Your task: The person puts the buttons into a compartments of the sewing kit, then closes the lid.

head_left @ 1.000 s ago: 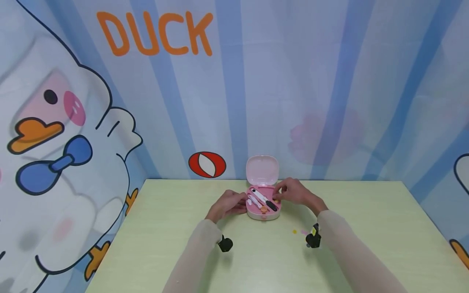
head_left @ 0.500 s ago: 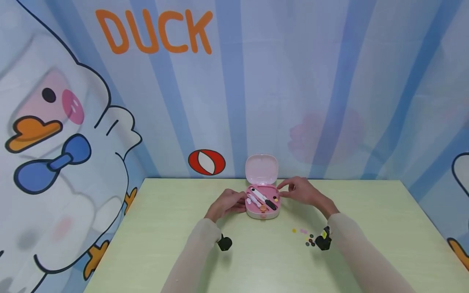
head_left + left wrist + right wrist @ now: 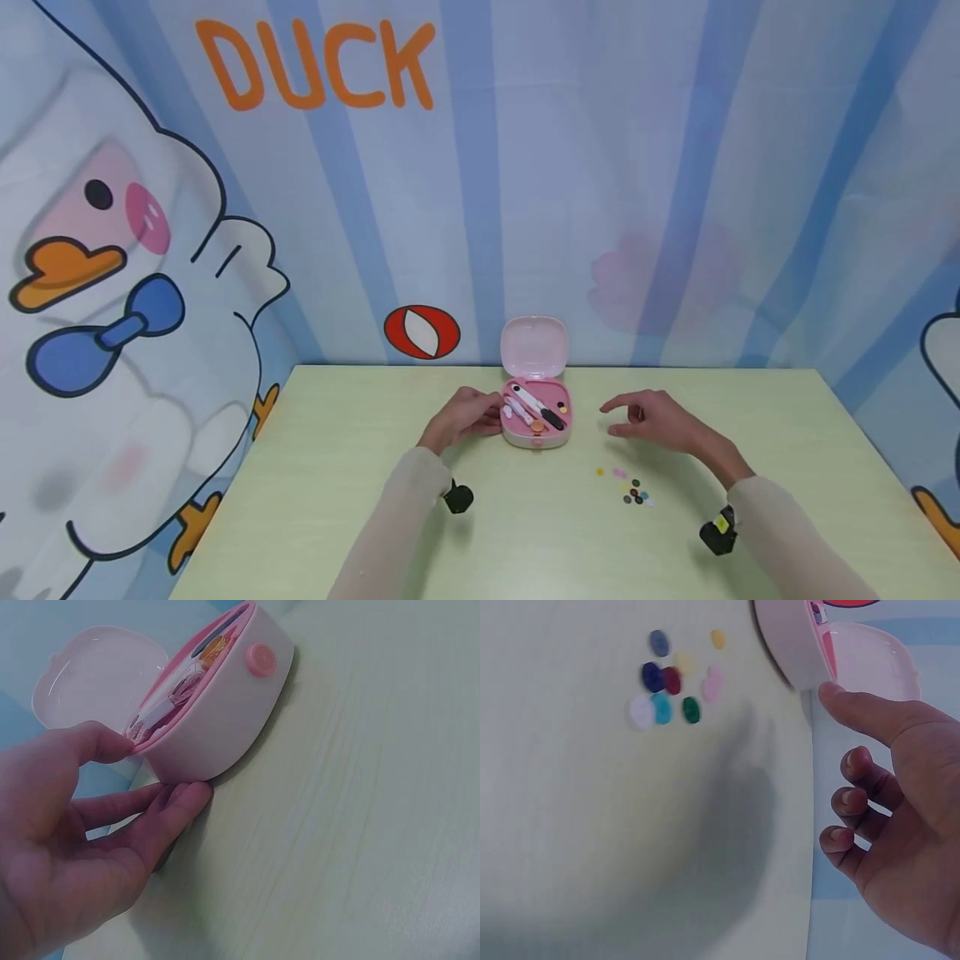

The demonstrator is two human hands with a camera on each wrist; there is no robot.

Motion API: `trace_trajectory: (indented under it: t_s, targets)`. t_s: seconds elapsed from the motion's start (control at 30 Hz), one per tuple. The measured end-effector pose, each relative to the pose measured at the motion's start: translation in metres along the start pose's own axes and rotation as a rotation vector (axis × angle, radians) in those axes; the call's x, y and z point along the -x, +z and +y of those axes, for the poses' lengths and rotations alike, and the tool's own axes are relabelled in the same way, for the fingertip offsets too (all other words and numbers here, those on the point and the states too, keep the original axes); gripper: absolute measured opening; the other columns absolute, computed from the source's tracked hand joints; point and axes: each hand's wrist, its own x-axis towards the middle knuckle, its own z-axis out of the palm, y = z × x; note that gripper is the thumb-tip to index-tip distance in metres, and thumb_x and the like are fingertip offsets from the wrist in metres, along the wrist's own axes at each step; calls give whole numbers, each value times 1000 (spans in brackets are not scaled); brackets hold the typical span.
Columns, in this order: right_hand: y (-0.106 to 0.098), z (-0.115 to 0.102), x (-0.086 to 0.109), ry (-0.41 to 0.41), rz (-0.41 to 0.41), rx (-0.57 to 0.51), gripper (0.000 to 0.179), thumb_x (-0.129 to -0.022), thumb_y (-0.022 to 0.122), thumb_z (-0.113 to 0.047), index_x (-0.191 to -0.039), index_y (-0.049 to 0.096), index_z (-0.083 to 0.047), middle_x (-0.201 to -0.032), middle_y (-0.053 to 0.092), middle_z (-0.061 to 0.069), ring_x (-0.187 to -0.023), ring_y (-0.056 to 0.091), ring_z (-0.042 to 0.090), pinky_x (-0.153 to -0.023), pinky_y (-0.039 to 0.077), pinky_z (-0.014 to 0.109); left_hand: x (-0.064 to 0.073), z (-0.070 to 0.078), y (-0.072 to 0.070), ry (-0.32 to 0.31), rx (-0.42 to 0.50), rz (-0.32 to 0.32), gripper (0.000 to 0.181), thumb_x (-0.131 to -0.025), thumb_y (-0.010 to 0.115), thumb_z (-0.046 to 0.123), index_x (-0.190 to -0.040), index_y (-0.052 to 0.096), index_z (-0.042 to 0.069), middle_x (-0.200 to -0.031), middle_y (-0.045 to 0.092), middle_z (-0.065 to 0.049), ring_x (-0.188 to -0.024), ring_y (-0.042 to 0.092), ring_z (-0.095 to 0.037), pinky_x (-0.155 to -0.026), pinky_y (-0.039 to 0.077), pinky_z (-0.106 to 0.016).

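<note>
A small pink-and-white sewing box [image 3: 537, 439] stands with its lid [image 3: 534, 347] raised. My left hand [image 3: 461, 417] holds its left side; the left wrist view shows the thumb on the pink rim and the fingers against the lower edge. Inside lie a white tool with a black end [image 3: 542, 409], a small orange round piece [image 3: 537, 426] and a few small dark and yellow buttons [image 3: 562, 407]. To the right of the box, apart from it, my right hand [image 3: 663, 421] hovers over the table with nothing in its loosely bent fingers.
Several loose buttons [image 3: 652, 677] in various colours lie on the pale table [image 3: 360, 467], in front of the right hand. A curtain [image 3: 555, 167] with a cartoon duck hangs behind the table's back edge.
My right hand has drawn out of the box's right compartment and moved right and nearer, empty. Small buttons now show in that compartment. The left hand stays on the box.
</note>
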Motion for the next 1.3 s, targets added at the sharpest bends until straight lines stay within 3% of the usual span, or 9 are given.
trace_trajectory:
  t_s: [0.37,0.6,1.07,1.3]
  targets:
    - [14,17,44,-7,-29,-53,29,-94,78,-21,-119,77,-6,-62,44,-9,-58,35,3,-53,31,21,3,1,0,5,-7,-3,33,-101,64,25,-120,67,-3,-105,73,-14,-90,71,-22,-85,62,-33]
    - [24,25,62,-52,-21,-94,26,-94,77,-18,-115,79,-3,-66,49,-9,-59,36,1,-52,32,22,4,1,0,4,2,-14,33,-101,64,24,-120,67,-3,-105,73,-14,-90,71,-22,-86,62,-33]
    - [37,34,67,-225,75,-49,12,-90,79,-5,-101,83,-8,-72,58,-14,-61,38,-4,-50,37,18,2,1,1,1,1,-5,34,-101,65,25,-120,67,-2,-105,72,-14,-90,71,-21,-86,62,-33]
    - [36,30,66,-191,54,-37,11,-90,79,-5,-97,82,-12,-73,60,-15,-61,40,-2,-52,36,19,2,1,1,1,0,-8,34,-101,65,25,-121,67,-2,-105,72,-14,-90,71,-21,-85,62,-33]
